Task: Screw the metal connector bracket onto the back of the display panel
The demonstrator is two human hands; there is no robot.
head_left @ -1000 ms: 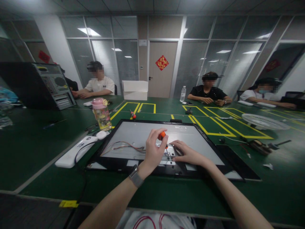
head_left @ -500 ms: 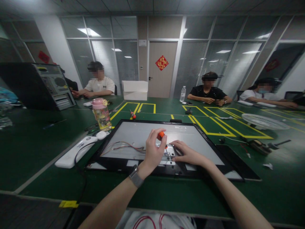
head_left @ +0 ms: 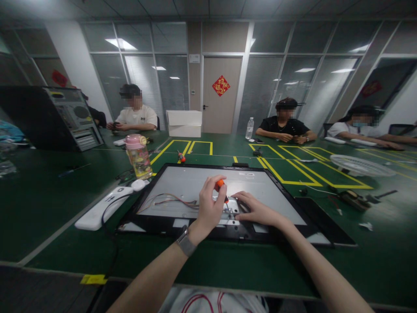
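A black-framed monitor panel point(head_left: 182, 179) lies face down on the green table point(head_left: 55, 204) in front of me. My left hand point(head_left: 208, 208) is closed round an orange-handled screwdriver point(head_left: 220, 184), held upright with its tip on a small metal board point(head_left: 228, 211) near the panel's front edge. My right hand point(head_left: 254, 209) rests flat beside that board with its fingers pressed down on it. Coloured wires point(head_left: 169, 199) run from the board across the panel to the left.
A white power strip point(head_left: 100, 208) with a black cable lies left of the panel, a pink-lidded bottle point(head_left: 138, 155) behind it, a computer case point(head_left: 55, 116) far left. A white fan grille point(head_left: 361, 165) and small tools point(head_left: 355, 199) lie right. Three people sit across the table.
The screwdriver handle has shifted slightly in my left hand's fingers. Both hands stay where they were on the panel.
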